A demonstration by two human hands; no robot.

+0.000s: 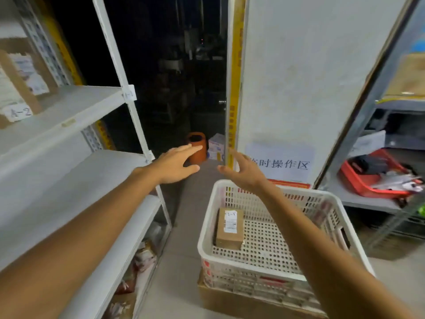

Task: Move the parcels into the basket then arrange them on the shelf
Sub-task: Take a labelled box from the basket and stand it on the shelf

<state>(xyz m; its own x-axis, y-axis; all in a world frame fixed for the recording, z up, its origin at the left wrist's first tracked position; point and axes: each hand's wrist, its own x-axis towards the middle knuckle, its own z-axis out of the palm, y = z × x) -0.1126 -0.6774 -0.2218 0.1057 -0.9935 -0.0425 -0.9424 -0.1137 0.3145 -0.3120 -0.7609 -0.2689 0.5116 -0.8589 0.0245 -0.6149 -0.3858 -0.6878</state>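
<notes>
A white perforated basket [322, 203] stands on a cardboard box on the floor at centre right. One small brown parcel [230, 229] with a white label lies inside it at the left. The white shelf [69, 107] rises on my left, and a labelled parcel [20, 81] marked A-2 sits on its upper level. My left hand [174, 164] is stretched forward in the air beside the shelf post, fingers straight, holding nothing. My right hand [243, 171] hovers above the basket's far rim with its fingers spread, also holding nothing.
A white panel [299, 88] with a paper sign stands behind the basket. A grey rack [368, 199] at right carries a red tray [361, 180] of items. An orange pot [196, 147] and small box sit on the floor ahead. Bags lie under the left shelf.
</notes>
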